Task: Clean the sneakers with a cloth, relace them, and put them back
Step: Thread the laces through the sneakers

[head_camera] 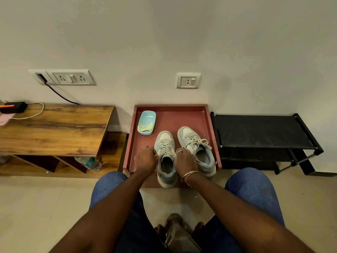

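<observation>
Two grey-and-cream sneakers stand side by side in a red tray [209,123] on the floor. The left sneaker [166,172] has its heel over the tray's front edge. My left hand [145,157] is curled at its left side near the top eyelets, and my right hand [185,160] is curled at its right side; each seems to pinch a lace end, though the ends are hidden. The right sneaker [197,148] stands untouched with its laces lying loose. A yellowish cloth [145,127] lies in a light-blue dish [147,121] at the tray's back left.
A wooden low table [54,128] stands to the left with a cable and a charger on it, and a water bottle [89,163] lies under it. A black shoe rack [262,136] stands to the right. My knees in jeans frame the tiled floor.
</observation>
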